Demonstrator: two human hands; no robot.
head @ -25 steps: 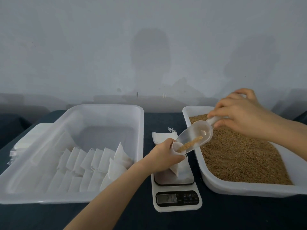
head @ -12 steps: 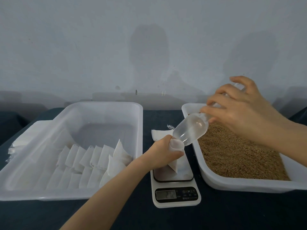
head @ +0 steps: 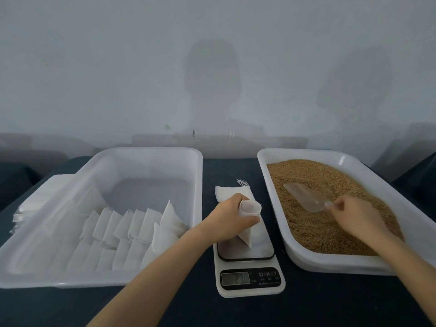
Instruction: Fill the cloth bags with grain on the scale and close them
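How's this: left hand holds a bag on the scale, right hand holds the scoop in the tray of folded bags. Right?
Not quite. The head view shows the right hand holding the scoop in the tray of grain; the rest stands.

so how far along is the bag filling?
Done: rows of bags lie in the left tub, apparently filled. In hand: the left hand holds an open bag upright on the scale; the right hand grips the scoop, lying in the grain. Left: finish filling and close this bag, then the flat bags behind the scale and the stack left of the tub.
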